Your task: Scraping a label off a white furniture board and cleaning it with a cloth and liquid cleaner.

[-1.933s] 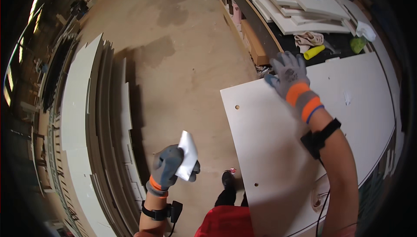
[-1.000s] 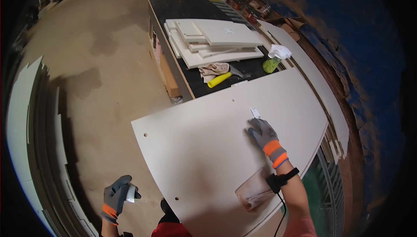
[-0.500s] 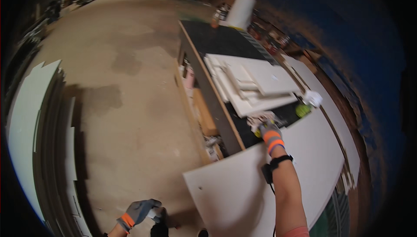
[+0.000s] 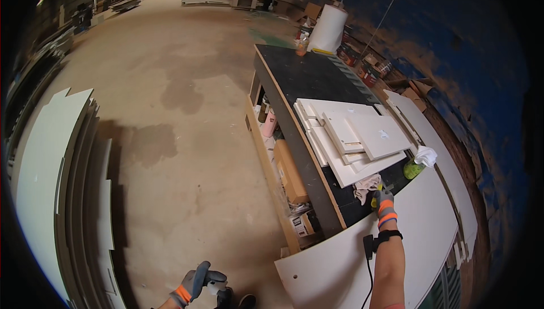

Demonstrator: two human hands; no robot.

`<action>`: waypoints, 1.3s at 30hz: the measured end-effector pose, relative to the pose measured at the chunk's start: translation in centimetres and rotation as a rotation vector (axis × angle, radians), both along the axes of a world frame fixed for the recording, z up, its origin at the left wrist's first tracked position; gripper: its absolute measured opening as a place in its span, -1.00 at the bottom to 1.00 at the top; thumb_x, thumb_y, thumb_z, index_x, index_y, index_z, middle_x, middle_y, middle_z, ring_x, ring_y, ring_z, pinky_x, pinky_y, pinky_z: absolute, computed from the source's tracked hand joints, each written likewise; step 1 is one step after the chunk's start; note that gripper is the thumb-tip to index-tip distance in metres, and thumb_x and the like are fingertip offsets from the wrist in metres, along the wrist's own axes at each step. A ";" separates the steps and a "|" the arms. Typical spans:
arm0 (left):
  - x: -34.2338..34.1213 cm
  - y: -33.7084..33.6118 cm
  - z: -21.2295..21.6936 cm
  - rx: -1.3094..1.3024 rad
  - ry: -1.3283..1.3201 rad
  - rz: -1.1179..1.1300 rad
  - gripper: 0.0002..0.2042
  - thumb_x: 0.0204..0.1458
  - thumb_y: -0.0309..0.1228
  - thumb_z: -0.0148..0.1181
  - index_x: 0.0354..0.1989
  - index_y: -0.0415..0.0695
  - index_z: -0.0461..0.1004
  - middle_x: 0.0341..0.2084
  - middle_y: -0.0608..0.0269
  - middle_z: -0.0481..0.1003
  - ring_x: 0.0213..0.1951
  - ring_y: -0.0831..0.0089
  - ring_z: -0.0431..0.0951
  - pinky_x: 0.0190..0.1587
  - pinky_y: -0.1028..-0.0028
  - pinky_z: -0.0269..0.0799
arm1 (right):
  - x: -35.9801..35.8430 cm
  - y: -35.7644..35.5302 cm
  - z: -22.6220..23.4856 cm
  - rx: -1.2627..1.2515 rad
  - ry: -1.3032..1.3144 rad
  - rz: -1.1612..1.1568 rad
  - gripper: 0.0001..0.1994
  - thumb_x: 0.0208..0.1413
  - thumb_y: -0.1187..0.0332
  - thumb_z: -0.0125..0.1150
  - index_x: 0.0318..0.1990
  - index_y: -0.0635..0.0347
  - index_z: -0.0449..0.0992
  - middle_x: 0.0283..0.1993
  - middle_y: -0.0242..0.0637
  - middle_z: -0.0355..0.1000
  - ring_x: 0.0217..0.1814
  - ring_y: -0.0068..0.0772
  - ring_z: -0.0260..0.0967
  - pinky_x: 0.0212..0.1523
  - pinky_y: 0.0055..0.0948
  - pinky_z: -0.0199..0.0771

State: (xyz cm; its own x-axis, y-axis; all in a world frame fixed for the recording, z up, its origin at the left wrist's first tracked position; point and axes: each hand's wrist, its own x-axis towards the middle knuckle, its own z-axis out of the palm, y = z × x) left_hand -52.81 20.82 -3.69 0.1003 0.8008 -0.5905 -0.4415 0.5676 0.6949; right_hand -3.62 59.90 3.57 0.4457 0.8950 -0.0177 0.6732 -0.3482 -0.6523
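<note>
Yellow-handled tool (image 4: pixel 374 202) is at the near end of the black-topped workbench (image 4: pixel 289 74), right by where the big white panel starts. Going big to small from there: the workbench runs away from the person, and a tall pile of boards (image 4: pixel 45 156) sits across the floor, well off its left edge. The big white panel (image 4: pixel 340 261) covers the bench's near edge, with a small hole close to the panel's own left corner. Then there's a messy stack of pale boards (image 4: pixel 371 130), between the bench's left and right edges. A cardboard box (image 4: pixel 290 174) sits on the shelf under the left edge. Right hand (image 4: pixel 385 198), gloved, is on the yellow handle, but honestly can't tell if the fingers are wrapped tight. Left hand (image 4: pixel 195 282) is low, off the panel's left corner, fingers and thumb pinched on a small white piece. Green bottle (image 4: pixel 413 169) is near the bench's right edge, and a crumpled pinkish rag (image 4: pixel 365 187) sits just left of the tool.
</note>
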 end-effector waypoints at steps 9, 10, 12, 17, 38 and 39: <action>4.9 2.9 2.3 0.335 0.020 0.063 -0.77 0.14 -0.57 0.03 -0.06 -0.41 0.44 -0.41 0.10 0.52 -0.36 0.28 0.61 -0.22 0.37 0.56 | 6.1 -9.6 4.2 0.156 0.527 -0.146 -0.47 0.02 0.35 0.10 0.21 0.15 0.25 -0.30 -0.23 0.40 -0.44 -0.39 0.38 -0.52 -0.38 0.45; 5.4 3.0 2.2 0.336 0.001 0.026 -0.77 0.14 -0.57 0.03 -0.06 -0.41 0.44 -0.41 0.10 0.52 -0.36 0.28 0.61 -0.22 0.37 0.56 | 6.8 -11.6 5.4 0.150 0.533 -0.109 -0.43 0.04 0.34 0.09 0.27 0.16 0.20 -0.28 -0.23 0.40 -0.42 -0.39 0.40 -0.49 -0.39 0.48; 6.1 3.0 1.9 0.241 0.161 -0.007 -0.74 0.15 -0.64 -0.01 0.01 -0.33 0.44 -0.39 0.10 0.53 -0.40 0.36 0.57 -0.28 0.39 0.54 | 7.5 -15.4 6.4 0.188 0.739 0.110 -0.50 0.16 0.30 0.06 0.25 0.22 0.19 -0.22 -0.20 0.39 -0.31 -0.37 0.43 -0.31 -0.42 0.56; 9.0 3.2 2.1 0.207 0.181 0.077 -0.78 0.15 -0.53 0.03 -0.10 -0.42 0.45 -0.50 0.10 0.50 -0.51 0.33 0.58 -0.37 0.41 0.57 | 0.3 -24.2 11.4 0.424 1.503 0.409 -0.33 0.05 0.40 0.18 0.34 0.13 0.06 0.15 -0.16 0.29 -0.07 -0.28 0.38 -0.12 -0.21 0.51; 11.1 5.2 2.1 0.747 0.861 -0.399 -0.47 -0.19 -0.14 0.27 0.04 0.03 0.43 -0.16 0.04 0.44 -0.15 0.11 0.48 -0.07 0.20 0.38 | -13.2 -28.3 7.6 -0.290 0.053 0.960 -0.30 0.03 0.51 0.09 0.36 0.26 -0.02 -0.07 0.04 0.39 -0.09 0.01 0.41 -0.13 -0.22 0.45; 11.7 5.7 2.2 0.553 0.756 -0.385 -0.43 -0.16 -0.10 0.29 0.08 -0.01 0.40 -0.15 0.01 0.43 -0.13 0.12 0.47 -0.08 0.24 0.38 | -13.7 -28.6 6.7 -0.341 -0.021 0.972 -0.32 0.02 0.44 0.08 0.35 0.23 0.04 -0.05 0.10 0.36 -0.01 0.15 0.31 -0.06 -0.15 0.40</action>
State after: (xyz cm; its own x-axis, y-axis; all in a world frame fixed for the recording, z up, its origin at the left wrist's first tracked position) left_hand -41.15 26.49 -1.52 0.1630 0.9733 -0.1619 0.3686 0.0921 0.9250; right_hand -17.29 31.29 10.28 -0.4651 0.8178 -0.3389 0.7728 0.1884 -0.6060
